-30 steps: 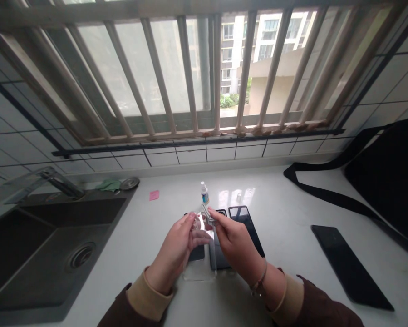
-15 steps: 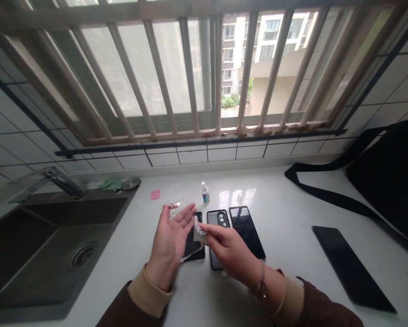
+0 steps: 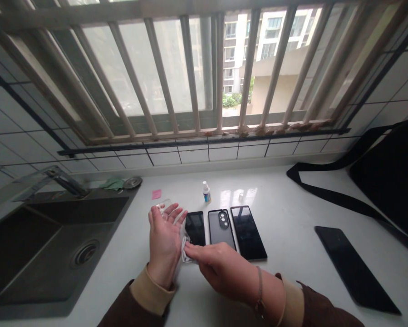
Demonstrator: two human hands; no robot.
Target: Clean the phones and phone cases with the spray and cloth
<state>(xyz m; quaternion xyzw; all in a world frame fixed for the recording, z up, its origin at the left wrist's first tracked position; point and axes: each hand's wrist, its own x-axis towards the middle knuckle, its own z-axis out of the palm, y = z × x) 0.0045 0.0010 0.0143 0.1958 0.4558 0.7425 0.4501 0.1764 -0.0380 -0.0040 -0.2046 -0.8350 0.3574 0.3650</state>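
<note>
White counter (image 3: 285, 272) runs beneath a barred window (image 3: 163, 77), with a dark sink (image 3: 47, 254) at its left end and a round drain (image 3: 85, 254) in the basin. The left hand (image 3: 166, 236) holds a clear phone case (image 3: 166, 202), fingers spread, thumb at its upper edge. The right hand (image 3: 220, 268) pinches a folded white cloth (image 3: 186, 252) near the case's lower right side. Just beyond lie a small phone (image 3: 195, 227), a dark phone case (image 3: 220, 234) and a larger phone (image 3: 248, 234). Behind them stands a bottle (image 3: 207, 193), its contents hidden.
</note>
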